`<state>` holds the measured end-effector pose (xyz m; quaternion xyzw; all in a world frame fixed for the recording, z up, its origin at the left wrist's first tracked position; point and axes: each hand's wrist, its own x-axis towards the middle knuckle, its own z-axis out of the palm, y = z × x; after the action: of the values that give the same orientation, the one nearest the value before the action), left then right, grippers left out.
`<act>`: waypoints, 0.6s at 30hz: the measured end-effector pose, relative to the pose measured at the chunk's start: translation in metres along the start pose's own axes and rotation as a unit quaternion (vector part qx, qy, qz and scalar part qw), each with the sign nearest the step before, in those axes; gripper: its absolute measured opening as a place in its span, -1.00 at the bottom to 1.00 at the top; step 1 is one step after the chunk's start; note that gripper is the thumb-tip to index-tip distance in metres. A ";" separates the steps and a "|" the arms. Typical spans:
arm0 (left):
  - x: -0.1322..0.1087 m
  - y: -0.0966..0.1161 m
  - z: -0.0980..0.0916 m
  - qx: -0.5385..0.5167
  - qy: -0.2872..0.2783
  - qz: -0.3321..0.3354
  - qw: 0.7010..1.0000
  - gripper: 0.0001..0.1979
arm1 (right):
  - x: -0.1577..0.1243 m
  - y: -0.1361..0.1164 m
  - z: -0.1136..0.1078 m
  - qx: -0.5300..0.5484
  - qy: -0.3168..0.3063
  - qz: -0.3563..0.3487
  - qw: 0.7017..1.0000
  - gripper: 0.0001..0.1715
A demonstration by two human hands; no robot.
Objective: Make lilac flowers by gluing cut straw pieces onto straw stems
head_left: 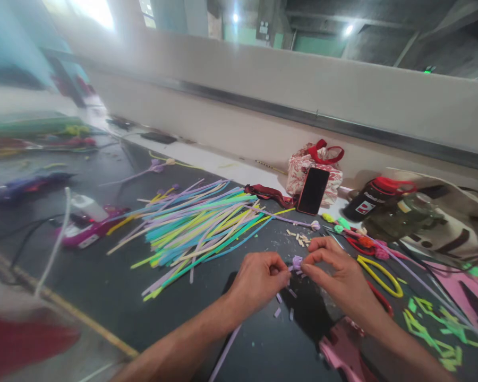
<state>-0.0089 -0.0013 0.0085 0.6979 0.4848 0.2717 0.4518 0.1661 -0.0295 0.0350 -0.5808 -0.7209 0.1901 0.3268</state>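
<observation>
My left hand (261, 278) is closed in a pinch at a small lilac piece, just left of a small lilac bundle (297, 262). From the right, my right hand (334, 268) pinches that bundle between thumb and forefinger. Short lilac pieces (279, 298) lie scattered on the dark table (175, 339) below the hands. A small group of beige pieces (300, 238) sits just beyond them. To the left of my hands is a large spread of coloured strips (199, 228) in blue, yellow, green and lilac.
A phone (313, 191) leans on a patterned bag (297, 170) behind the hands. Bottles (368, 199), a yellow-handled tool (380, 276) and green scraps (430, 323) are at right. A magenta device (90, 228) lies left. A pink tool (344, 347) is near the front.
</observation>
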 end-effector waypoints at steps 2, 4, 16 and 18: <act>0.000 0.000 0.000 0.005 0.004 0.003 1.000 -0.85 | 0.000 0.000 0.001 -0.004 0.006 -0.004 1.000 -0.87; 0.000 0.001 0.000 0.009 0.009 0.007 1.000 -0.85 | 0.000 0.000 0.001 -0.010 0.009 -0.004 1.000 -0.86; 0.000 -0.003 0.000 0.019 0.012 0.026 0.999 -0.86 | -0.002 0.002 0.001 -0.029 0.000 0.003 1.000 -0.86; -0.001 -0.003 0.001 0.019 0.017 0.033 0.999 -0.86 | -0.002 0.002 0.001 -0.036 0.002 -0.004 0.999 -0.86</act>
<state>-0.0094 -0.0020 0.0050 0.7169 0.4745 0.2893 0.4210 0.1667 -0.0306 0.0328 -0.5901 -0.7287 0.1612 0.3079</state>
